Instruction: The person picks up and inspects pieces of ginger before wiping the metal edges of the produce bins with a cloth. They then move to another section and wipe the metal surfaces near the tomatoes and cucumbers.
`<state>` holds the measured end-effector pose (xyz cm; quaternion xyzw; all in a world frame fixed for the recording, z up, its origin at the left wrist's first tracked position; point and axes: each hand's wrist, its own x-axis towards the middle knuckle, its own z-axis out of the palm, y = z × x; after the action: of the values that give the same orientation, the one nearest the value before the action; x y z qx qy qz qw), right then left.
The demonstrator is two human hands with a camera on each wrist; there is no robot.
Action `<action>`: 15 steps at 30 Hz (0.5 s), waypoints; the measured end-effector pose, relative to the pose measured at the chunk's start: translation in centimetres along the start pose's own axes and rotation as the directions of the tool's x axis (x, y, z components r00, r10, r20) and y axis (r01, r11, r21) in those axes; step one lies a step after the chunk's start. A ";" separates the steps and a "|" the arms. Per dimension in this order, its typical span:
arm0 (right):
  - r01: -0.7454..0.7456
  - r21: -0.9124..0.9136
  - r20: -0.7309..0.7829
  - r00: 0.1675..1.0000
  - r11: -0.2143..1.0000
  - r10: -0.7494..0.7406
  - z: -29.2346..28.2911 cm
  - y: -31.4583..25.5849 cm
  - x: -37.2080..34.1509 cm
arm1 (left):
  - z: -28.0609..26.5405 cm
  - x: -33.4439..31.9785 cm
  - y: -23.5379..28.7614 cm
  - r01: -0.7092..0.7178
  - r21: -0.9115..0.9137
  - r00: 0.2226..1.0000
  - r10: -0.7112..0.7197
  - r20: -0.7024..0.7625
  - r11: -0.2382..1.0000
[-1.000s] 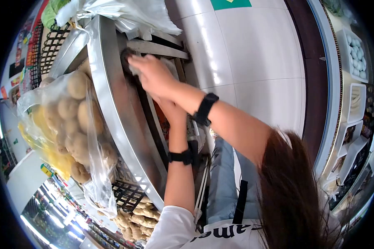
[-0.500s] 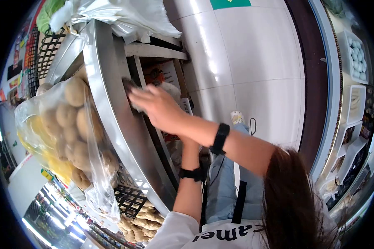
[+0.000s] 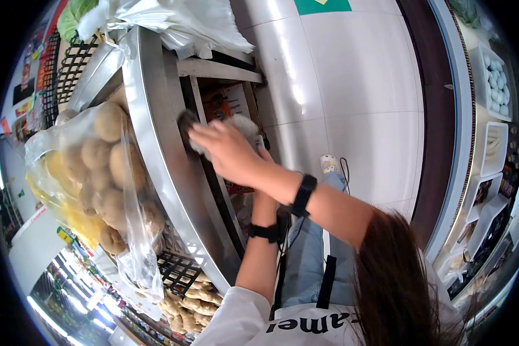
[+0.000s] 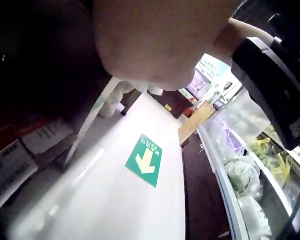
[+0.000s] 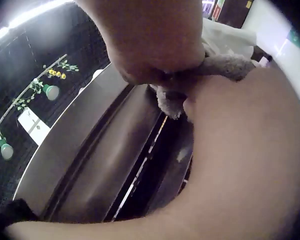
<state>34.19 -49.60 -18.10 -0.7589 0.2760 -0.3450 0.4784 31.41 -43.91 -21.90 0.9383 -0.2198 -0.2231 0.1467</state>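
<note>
Presses a grey cloth point(image 5: 169, 104) to the side of the metal table point(image 3: 170, 190), left of centre in the head view, with the right hand point(image 3: 228, 153) in a wide, flattened grip, fingers blurred but nearly straight. Holds the left hand point(image 3: 264, 154) beside and partly behind the right forearm, too hidden to tell its grip. Shows a clear bag of potatoes point(image 3: 101, 167) at left and ginger point(image 3: 184, 314) at lower left.
</note>
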 end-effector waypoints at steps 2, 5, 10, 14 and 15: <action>0.007 0.095 0.165 0.986 0.995 -0.022 -0.9 -0.5 -2.3 | 2.3 -1.4 -6.2 -0.067 0.145 0.990 0.047 0.132 0.987; -0.033 0.216 0.102 0.995 0.976 0.011 -2.1 -2.9 -3.2 | 4.2 -2.0 -13.8 -0.189 0.218 0.966 0.142 0.215 0.957; 0.030 0.257 -0.139 0.990 0.966 0.006 -1.5 -5.7 0.4 | 0.5 -0.6 -13.9 -0.284 0.044 0.958 0.285 -0.025 0.958; 0.026 0.132 -0.214 0.977 0.991 0.003 -1.1 -4.8 4.0 | -2.2 1.7 -8.4 -0.294 -0.163 0.955 0.284 -0.082 0.942; 0.028 0.124 -0.211 0.977 0.992 -0.001 -1.3 -4.5 4.6 | -4.6 0.9 -4.9 -0.221 -0.199 0.975 0.214 -0.061 0.955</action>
<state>36.43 -51.97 -12.36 -0.6883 0.2971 -0.4437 0.4911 36.07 -39.34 -20.12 0.8925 -0.2948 -0.2088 0.2700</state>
